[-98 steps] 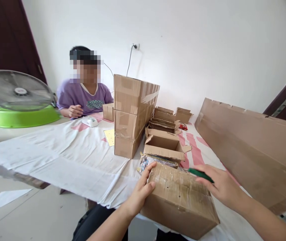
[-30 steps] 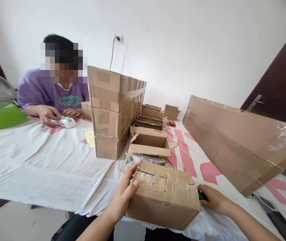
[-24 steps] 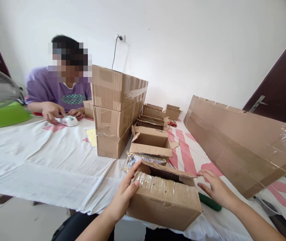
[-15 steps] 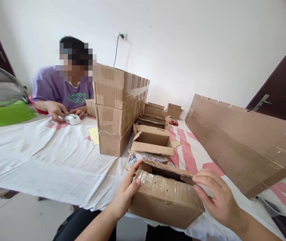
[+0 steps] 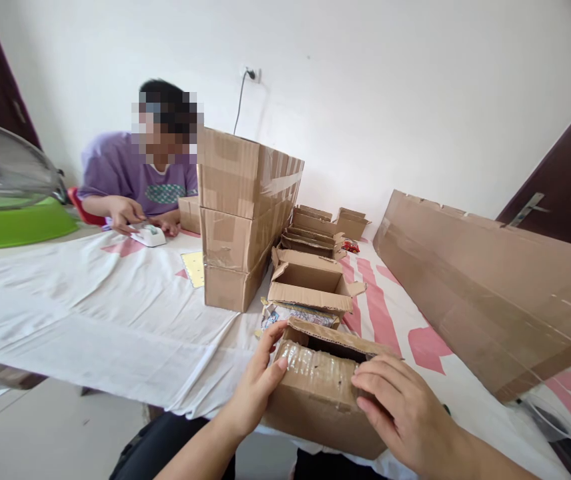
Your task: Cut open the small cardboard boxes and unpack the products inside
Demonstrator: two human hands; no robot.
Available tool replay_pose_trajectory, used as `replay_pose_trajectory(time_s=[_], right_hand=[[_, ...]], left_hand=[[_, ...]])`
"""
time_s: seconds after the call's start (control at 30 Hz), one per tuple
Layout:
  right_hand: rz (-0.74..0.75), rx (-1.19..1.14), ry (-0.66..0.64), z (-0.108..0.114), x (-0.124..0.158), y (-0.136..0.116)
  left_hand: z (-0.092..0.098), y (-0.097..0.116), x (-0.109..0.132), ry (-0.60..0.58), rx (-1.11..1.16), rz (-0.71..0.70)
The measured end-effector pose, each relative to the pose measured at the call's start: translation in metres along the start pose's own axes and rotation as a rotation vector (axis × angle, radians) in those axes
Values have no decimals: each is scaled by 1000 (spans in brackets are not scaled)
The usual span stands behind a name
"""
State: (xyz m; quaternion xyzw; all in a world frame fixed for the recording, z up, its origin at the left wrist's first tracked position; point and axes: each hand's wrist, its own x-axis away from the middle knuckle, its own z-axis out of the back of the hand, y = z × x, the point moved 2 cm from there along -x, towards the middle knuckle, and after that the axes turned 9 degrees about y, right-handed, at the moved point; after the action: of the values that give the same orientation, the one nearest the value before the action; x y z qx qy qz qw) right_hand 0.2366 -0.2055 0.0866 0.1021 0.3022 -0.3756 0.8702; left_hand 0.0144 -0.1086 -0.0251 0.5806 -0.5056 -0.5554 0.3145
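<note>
A small cardboard box (image 5: 325, 420) sits at the table's near edge, its front flap covered with shiny clear tape and its back flap raised. A dark gap shows between the flaps. My left hand (image 5: 258, 383) grips the box's left end, thumb on the taped flap and fingers behind. With curled fingers, my right hand (image 5: 400, 407) holds the taped flap near its right end; its palm hides the box's right side. Just behind lies crumpled printed packaging (image 5: 298, 317), in front of an open cardboard box (image 5: 310, 277).
Taped boxes (image 5: 228, 237) stand stacked left of centre. More open boxes (image 5: 313, 243) and a red toy car (image 5: 350, 246) lie farther back. A large cardboard panel (image 5: 475, 287) leans at right. Across the table, a person (image 5: 130, 180) handles a white tape dispenser (image 5: 149, 235). A green-based fan (image 5: 20, 223) stands left.
My right hand has moved left and forward along the box, from its right corner onto the taped flap. My left hand stays on the left end. The view has shifted slightly.
</note>
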Motion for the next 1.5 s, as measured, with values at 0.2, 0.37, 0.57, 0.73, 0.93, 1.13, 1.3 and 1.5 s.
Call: replay_pose_trajectory(time_s=[0.2, 0.37, 0.57, 0.73, 0.93, 1.13, 1.3, 1.5], right_hand=[[27, 194, 48, 0, 3, 0], [34, 125, -37, -7, 5, 0], [-71, -4, -100, -3, 1, 3], [-423, -164, -145, -5, -15, 23], [-611, -130, -271, -26, -40, 42], [-635, -132, -295, -29, -47, 41], [-645, -146, -289, -29, -55, 44], [-586, -121, -276, -31, -63, 43]], left_hand=[[2, -4, 1, 20, -22, -4], [0, -4, 0, 5, 9, -11], [-1, -2, 0, 18, 11, -8], [-1, 0, 1, 25, 1, -18], [-1, 0, 0, 10, 15, -22], [-1, 0, -1, 13, -10, -22], [1, -2, -1, 20, -27, -26], [0, 1, 0, 27, -26, -18]])
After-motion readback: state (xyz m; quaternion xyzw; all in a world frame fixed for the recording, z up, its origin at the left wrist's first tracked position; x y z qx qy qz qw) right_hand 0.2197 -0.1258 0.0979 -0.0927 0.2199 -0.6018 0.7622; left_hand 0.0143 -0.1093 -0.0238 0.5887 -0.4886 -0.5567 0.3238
